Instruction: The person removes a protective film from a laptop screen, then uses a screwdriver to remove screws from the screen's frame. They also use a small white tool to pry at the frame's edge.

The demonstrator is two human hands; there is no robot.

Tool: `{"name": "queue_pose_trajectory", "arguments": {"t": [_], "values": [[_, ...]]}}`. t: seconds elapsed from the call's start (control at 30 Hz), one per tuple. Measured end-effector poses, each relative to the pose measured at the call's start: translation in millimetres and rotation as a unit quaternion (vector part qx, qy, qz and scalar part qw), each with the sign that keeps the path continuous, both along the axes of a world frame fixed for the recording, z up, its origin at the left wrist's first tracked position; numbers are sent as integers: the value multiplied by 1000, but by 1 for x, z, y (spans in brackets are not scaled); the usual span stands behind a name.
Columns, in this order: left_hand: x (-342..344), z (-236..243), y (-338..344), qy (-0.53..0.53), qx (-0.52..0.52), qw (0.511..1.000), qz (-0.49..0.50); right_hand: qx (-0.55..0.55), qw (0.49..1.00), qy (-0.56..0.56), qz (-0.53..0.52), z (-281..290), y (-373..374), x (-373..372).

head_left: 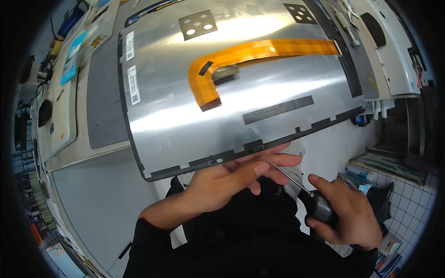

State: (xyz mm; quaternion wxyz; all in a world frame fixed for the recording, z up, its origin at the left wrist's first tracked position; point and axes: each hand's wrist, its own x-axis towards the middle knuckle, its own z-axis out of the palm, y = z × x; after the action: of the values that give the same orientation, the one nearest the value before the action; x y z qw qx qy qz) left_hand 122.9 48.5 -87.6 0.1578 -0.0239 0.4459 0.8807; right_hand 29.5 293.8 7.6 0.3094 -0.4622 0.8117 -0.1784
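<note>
A large silver metal-backed panel (pixel 162 129) with a dark rim lies tilted across the upper middle, bearing an orange ribbon cable (pixel 241 54), perforated dark patches and white labels. My left hand (pixel 215 190) holds its near edge from below, fingers curled and partly hidden under it, thumb by the edge. My right hand (pixel 350 215) is closed on the black handle of a thin-bladed screwdriver-like tool (pixel 322 208). The tool's steel shaft points up-left, its tip at the panel's rim beside my left thumb; whether it touches is unclear.
Under the panel is a grey mat (pixel 104 102) on a bench (pixel 88 155). At the left lie another flat device (pixel 58 125) and blue cards (pixel 69 65). A pen-like tool (pixel 347 28) and white equipment (pixel 391 65) are at the upper right, a tiled surface (pixel 405 208) lower right.
</note>
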Motion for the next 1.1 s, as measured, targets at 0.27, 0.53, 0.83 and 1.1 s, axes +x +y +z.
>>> {"name": "queue_pose_trajectory", "arguments": {"t": [0.27,0.53,0.83,1.1], "values": [[7,5,-3,5,-4,1000,-7,21,1000,5,-5,4,-7,1],[3,5,-1,7,-3,1000,-7,51,997,-12,-60,5,-6,8],[3,4,-2,12,4,1000,-10,17,1000,6,-18,2,-7,7],[4,3,-2,13,10,1000,-9,10,1000,21,0,1,-6,7]]}}
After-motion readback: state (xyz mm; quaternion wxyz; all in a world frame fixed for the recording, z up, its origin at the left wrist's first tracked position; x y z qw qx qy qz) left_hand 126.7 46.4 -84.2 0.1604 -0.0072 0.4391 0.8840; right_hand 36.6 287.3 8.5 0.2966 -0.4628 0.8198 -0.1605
